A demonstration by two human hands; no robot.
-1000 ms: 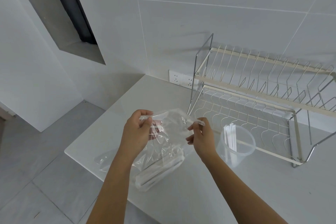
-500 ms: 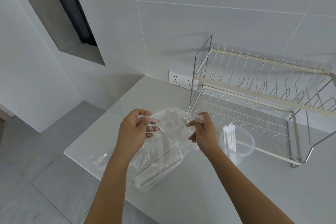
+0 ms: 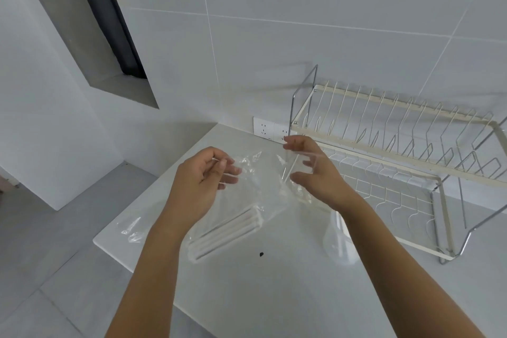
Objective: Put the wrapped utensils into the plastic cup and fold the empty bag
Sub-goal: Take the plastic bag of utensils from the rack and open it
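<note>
A clear plastic bag (image 3: 258,189) hangs between my two hands above the white counter (image 3: 274,296). My left hand (image 3: 205,181) pinches the left edge of its mouth, and my right hand (image 3: 315,170) grips the right edge, so the mouth is stretched wide. Several white wrapped utensils (image 3: 227,233) lie in the bottom of the bag, which rests on the counter. The clear plastic cup (image 3: 338,244) stands to the right, mostly hidden behind my right forearm; I cannot see what is in it.
A two-tier wire dish rack (image 3: 397,151) stands at the back right against the tiled wall. A wall socket (image 3: 270,129) sits behind my hands. Crumpled clear plastic (image 3: 131,228) lies at the counter's left edge, with the floor below. A small dark speck (image 3: 261,254) lies on the counter.
My hands have moved apart and slightly up, pulling the bag's mouth wider. The view has shifted, and my right forearm now covers most of the cup.
</note>
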